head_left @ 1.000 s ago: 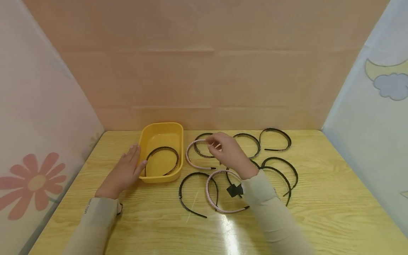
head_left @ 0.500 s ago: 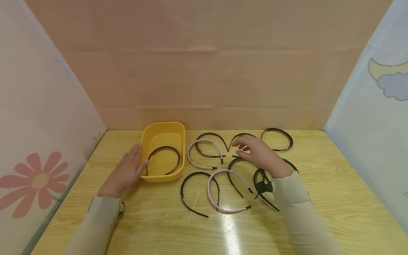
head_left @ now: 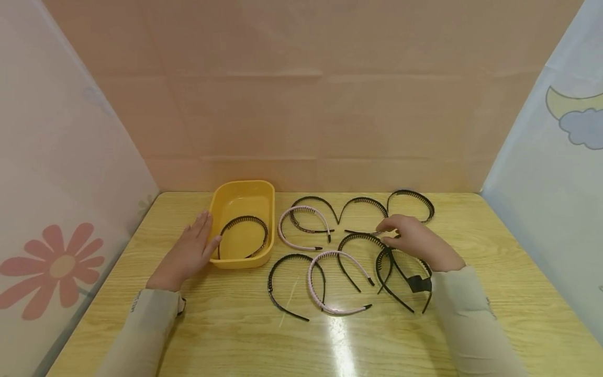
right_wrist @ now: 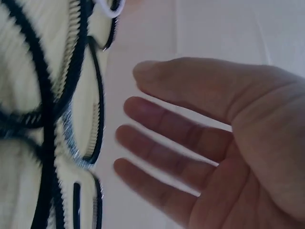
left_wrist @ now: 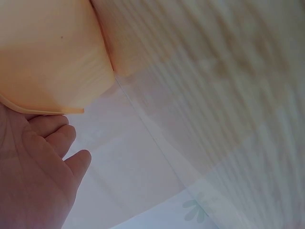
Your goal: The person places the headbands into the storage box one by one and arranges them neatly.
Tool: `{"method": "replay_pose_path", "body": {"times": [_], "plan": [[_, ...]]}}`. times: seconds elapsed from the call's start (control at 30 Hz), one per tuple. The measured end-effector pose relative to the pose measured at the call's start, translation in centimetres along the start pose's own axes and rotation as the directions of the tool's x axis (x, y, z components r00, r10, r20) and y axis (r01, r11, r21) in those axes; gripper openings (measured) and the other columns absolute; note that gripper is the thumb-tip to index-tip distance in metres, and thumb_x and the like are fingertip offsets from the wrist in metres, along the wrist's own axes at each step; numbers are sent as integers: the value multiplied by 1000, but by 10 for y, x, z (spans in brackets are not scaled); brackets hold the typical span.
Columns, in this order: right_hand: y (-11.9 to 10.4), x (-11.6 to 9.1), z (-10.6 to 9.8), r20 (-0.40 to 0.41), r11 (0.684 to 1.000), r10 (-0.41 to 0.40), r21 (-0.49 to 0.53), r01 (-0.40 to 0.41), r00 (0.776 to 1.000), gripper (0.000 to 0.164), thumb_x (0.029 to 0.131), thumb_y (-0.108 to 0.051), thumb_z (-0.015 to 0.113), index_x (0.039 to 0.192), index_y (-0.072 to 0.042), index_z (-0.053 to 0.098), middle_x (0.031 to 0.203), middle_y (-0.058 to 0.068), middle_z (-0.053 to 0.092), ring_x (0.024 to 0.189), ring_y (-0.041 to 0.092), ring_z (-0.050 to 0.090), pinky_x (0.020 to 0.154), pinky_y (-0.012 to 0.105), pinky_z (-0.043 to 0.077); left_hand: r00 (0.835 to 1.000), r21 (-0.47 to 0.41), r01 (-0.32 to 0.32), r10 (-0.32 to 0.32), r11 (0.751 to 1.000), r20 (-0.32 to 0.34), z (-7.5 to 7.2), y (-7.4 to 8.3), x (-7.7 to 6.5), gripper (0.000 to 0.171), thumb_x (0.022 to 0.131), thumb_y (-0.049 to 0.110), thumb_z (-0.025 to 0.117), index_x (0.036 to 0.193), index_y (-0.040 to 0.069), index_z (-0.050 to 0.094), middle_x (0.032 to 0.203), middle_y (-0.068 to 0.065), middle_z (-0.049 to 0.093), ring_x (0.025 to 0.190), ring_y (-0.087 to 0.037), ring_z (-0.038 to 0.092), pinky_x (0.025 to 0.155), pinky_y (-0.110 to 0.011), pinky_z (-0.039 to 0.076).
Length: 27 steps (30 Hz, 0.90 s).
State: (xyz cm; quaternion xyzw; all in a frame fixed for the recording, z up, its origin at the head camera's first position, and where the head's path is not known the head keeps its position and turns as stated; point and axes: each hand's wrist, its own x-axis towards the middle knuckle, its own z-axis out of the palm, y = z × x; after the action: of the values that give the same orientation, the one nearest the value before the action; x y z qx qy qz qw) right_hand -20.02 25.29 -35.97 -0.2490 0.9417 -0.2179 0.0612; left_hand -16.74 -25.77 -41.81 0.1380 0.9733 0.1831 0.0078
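My left hand (head_left: 183,254) rests flat-fingered against the left side of a yellow plastic bin (head_left: 242,263). Inside this bin lies one black toothed headband (head_left: 245,218). In the left wrist view, the fingers (left_wrist: 59,136) lie along the bin wall (left_wrist: 43,90). My right hand (head_left: 419,241) is over the black headbands (head_left: 355,235) on the right, thumb and fingers apart. Nothing is between its fingers in the right wrist view, where several black headbands (right_wrist: 43,76) lie close to the fingertips. Part of this cluster is hidden under the hand.
Two pink headbands (head_left: 281,230) with black tips lie right of the bin. Another black headband (head_left: 270,285) is in front, and more (head_left: 363,199) lie along the back. Fabric walls (head_left: 301,120) enclose the wooden table (head_left: 226,324) at the back and sides.
My right hand has moved right and towards me, from above the far pink headband to the black headbands. My left hand stays at the bin.
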Motion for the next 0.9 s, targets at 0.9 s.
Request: {"method": "replay_pose_path", "body": {"times": [0.9], "plan": [[44,-20,9,50,995,102,-22,-101,994,10,85,4,71,94,0,71,89,8,70,82,26,66,72,49,55,1000,-11,14,-14,1000,5,-1,3,0,74,111,39,37,157,-12,10,166,-30,4,153,-44,3,120,-64,9]]}}
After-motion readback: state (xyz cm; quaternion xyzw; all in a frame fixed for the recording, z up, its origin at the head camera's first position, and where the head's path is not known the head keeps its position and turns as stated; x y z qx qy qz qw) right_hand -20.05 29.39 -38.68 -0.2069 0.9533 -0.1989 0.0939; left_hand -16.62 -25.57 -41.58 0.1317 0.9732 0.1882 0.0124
